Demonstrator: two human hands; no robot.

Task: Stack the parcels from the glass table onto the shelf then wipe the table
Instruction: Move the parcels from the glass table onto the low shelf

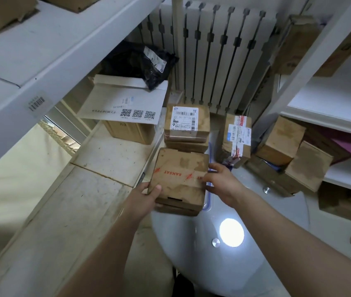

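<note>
A flat brown parcel with red tape lettering (180,174) lies on top of another thin box at the near left edge of the round glass table (256,249). My left hand (146,192) grips its near left corner, thumb on top. My right hand (221,182) holds its right edge with curled fingers. Behind it stands a stack of two labelled brown parcels (186,125), and to their right an upright taped parcel (236,138). The left shelf board (106,163) runs beside the table.
On the left shelf lie a brown box under a white mailer (125,103) and a black bag (142,63). Several brown boxes (292,155) crowd the right shelf unit and the table's far right. A radiator stands behind. A bright lamp reflection shows on the glass.
</note>
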